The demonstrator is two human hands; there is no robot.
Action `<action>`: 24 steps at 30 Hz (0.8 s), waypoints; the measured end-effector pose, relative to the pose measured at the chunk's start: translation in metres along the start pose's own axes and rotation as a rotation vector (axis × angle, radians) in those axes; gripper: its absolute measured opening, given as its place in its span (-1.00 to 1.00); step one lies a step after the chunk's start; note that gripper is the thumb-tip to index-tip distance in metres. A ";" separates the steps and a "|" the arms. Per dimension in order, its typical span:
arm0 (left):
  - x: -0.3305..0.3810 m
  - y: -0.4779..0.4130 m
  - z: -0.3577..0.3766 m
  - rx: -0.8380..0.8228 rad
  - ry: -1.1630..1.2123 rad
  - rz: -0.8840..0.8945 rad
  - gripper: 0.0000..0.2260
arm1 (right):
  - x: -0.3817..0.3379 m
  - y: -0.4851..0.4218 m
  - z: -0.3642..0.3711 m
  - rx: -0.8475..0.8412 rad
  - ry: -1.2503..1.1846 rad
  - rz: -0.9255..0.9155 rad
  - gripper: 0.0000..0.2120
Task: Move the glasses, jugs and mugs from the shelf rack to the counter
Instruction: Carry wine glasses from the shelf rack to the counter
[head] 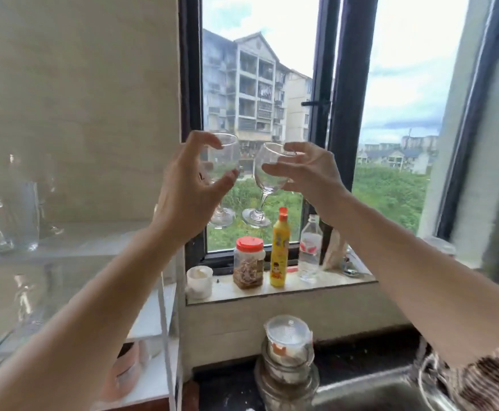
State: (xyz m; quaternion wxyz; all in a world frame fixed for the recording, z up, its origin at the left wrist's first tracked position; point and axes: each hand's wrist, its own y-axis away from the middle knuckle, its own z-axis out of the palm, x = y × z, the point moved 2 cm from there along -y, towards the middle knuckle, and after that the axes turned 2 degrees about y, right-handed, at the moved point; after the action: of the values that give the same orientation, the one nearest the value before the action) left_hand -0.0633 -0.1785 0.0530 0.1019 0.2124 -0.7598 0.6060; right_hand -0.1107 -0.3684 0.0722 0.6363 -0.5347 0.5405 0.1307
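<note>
I hold two clear stemmed wine glasses up in front of the window. My left hand (190, 185) is wrapped around the bowl of the left wine glass (227, 152), whose foot shows below my palm. The right wine glass (267, 173) is gripped at its bowl by my right hand (309, 173), and it tilts slightly to the left. The two glasses are close together, and I cannot tell whether they touch. On the white shelf rack (73, 244) at the left a clear glass jug (14, 218) stands, blurred, with more glassware on the shelf below it.
On the windowsill (340, 281) stand a white cup (199, 280), a red-lidded jar (249, 262), a yellow squeeze bottle (280, 247) and a clear water bottle (310, 247). Below are stacked lidded glass containers (288, 351), the dark counter (361, 357) and a steel sink (370, 393).
</note>
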 end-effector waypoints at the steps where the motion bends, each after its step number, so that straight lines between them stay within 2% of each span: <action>1: 0.015 0.011 0.016 -0.016 0.037 -0.010 -0.68 | 0.006 0.013 -0.024 0.020 0.003 0.027 -0.38; 10: 0.169 0.119 0.169 -0.232 0.302 -0.081 -0.59 | 0.049 0.161 -0.252 0.172 0.203 0.243 -0.34; 14: 0.243 0.179 0.238 -0.348 0.406 -0.105 -0.47 | 0.052 0.243 -0.353 0.220 0.265 0.324 -0.35; 18: 0.324 0.235 0.305 -0.487 0.558 -0.132 -0.40 | 0.049 0.323 -0.447 0.342 0.346 0.411 -0.37; 24: 0.440 0.306 0.406 -0.700 0.758 -0.158 -0.34 | 0.038 0.431 -0.573 0.524 0.444 0.519 -0.27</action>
State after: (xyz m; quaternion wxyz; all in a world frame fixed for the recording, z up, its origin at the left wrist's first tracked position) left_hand -0.5490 -0.6037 -0.1330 0.4805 -0.0119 -0.8082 0.3402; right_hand -0.7309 -0.6857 -0.1022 0.5650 -0.2166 0.7957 0.0266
